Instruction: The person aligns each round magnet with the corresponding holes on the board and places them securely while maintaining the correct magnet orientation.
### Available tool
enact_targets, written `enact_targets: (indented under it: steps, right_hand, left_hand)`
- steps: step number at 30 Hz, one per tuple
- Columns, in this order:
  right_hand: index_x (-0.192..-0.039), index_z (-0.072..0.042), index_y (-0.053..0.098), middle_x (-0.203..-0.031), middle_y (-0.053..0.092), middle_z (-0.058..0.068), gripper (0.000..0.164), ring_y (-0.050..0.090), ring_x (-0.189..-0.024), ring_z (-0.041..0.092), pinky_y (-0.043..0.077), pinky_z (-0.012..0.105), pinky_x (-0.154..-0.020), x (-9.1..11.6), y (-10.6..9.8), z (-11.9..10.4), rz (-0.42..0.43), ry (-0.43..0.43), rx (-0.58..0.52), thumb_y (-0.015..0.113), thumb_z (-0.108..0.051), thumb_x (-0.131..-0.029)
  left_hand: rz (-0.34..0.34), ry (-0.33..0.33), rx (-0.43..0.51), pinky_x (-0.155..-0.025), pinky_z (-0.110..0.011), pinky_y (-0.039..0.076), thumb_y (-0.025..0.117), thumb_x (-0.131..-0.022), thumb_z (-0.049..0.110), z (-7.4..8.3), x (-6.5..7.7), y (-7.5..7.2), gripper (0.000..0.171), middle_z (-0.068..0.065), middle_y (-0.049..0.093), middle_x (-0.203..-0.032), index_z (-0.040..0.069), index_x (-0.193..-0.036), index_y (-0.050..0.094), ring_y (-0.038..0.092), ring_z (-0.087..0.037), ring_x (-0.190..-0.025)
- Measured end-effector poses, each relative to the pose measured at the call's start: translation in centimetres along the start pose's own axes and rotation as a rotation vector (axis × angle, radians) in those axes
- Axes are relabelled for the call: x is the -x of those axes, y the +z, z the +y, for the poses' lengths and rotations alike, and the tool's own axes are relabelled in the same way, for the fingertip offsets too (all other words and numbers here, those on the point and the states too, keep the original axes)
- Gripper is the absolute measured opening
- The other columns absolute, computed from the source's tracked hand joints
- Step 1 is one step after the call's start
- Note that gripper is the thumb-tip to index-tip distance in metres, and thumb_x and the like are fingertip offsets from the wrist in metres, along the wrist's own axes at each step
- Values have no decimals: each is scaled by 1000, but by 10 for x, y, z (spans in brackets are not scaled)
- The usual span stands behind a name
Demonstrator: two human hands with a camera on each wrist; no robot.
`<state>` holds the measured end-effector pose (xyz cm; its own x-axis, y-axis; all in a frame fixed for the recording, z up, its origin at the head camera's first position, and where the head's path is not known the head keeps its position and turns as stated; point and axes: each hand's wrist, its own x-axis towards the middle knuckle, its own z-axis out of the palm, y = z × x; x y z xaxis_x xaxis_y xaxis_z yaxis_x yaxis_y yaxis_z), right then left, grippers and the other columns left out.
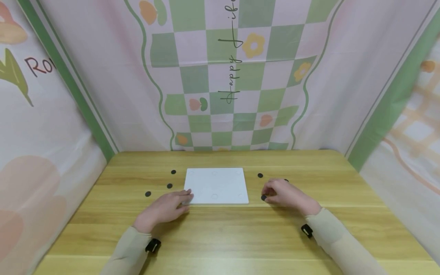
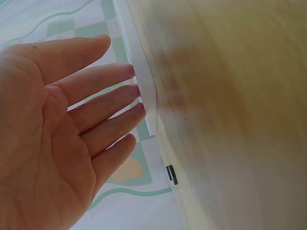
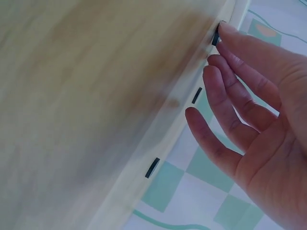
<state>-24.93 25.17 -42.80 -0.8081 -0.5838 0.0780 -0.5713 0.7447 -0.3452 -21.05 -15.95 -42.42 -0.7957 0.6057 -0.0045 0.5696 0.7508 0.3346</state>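
A flat white board (image 1: pixel 225 185) with faint round marks lies on the wooden table. The fingertips of my left hand (image 1: pixel 168 207) rest on its near left corner, and the left wrist view shows those fingers nearly straight against the board's edge (image 2: pixel 144 72). To the right of the board, the thumb and index finger of my right hand (image 1: pixel 287 194) pinch a small black disc (image 1: pixel 263 198) at the table surface. That disc (image 3: pixel 215 38) appears edge-on in the right wrist view, with the other fingers loosely bent.
Beyond my right hand lie a black disc (image 1: pixel 260 175) and another one (image 1: pixel 286 180) partly hidden behind the hand. Left of the board are three more: a far disc (image 1: pixel 173 172), a middle disc (image 1: pixel 170 186) and a near disc (image 1: pixel 148 194). Patterned curtains (image 1: pixel 220 76) surround the table (image 1: pixel 220 236).
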Motion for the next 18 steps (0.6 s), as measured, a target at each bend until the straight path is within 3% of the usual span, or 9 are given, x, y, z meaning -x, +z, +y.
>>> enact_targets:
  steps: [18]
  right_hand:
    - [-88, -13, 70, -85, 65, -6, 11, 60, -76, 7, 53, 21, -67, -4, -1, 2, -17, -3, -5, 77, -14, -79]
  left_hand:
    - [0, -5, 8, -110, -51, 34, 55, -96, 25, 0, 0, 0, 45, -13, 42, -147, 6, -136, 50, 41, -33, -134]
